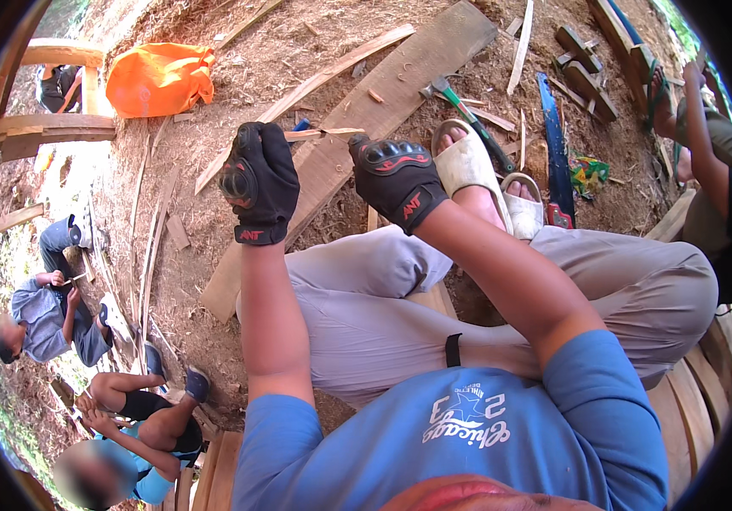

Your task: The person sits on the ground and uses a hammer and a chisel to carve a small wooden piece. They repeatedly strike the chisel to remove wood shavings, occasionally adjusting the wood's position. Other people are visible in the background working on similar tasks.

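Observation:
Both of my hands wear black gloves with hard knuckle guards. My left hand [259, 180] is closed in a fist, its fingers turned away. Close beside its fingers shows a small blue piece [301, 124]; whether the hand grips it I cannot tell. My right hand [393, 177] is closed too, and a thin pale wood strip [340, 130] sticks out from its fingers toward the left hand. Below both hands a long wide plank [383, 81] lies slantwise on the ground. A hammer [472, 123] with a green and black handle lies right of my right hand.
A handsaw [556, 145] with a blue blade lies beyond my sandalled feet [481, 179]. Wooden blocks [586, 72] lie at the far right. An orange bag [160, 80] sits far left. Two people [51, 315] [140, 443] sit at left, another person [707, 145] at right.

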The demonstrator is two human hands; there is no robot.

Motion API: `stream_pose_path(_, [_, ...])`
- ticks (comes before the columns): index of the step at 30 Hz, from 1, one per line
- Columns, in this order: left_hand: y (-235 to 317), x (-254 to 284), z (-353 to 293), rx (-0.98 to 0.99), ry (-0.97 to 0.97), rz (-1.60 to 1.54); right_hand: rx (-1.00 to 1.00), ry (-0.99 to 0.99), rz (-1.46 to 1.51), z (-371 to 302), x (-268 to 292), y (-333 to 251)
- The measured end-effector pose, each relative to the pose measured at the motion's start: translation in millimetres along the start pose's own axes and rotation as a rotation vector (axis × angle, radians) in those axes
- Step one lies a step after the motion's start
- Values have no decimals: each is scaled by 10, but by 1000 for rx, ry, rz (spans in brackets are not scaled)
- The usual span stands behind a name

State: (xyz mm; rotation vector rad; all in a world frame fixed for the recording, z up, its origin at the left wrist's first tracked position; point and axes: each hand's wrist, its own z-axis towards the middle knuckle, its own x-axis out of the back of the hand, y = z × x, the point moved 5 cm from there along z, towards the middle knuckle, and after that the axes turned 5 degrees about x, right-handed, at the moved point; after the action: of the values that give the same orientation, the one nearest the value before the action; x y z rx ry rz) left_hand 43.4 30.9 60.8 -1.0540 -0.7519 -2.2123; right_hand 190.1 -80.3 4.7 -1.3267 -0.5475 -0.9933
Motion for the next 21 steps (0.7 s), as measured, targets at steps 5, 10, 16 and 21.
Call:
stream_pose_path(5, [68,71,-32,118,-75,-117,64,0,81,41,223,-316])
stream_pose_path(10, [8,63,-21,158,-57,-94,50,-36,57,86,110,-250])
stream_pose_path(16, [221,65,-76,10,-106,-61,-119,-333,-152,-124,-240,597])
stream_pose_path(21, [138,15,-29,63,-153,-53,-125,-243,-102,-97,-90,531])
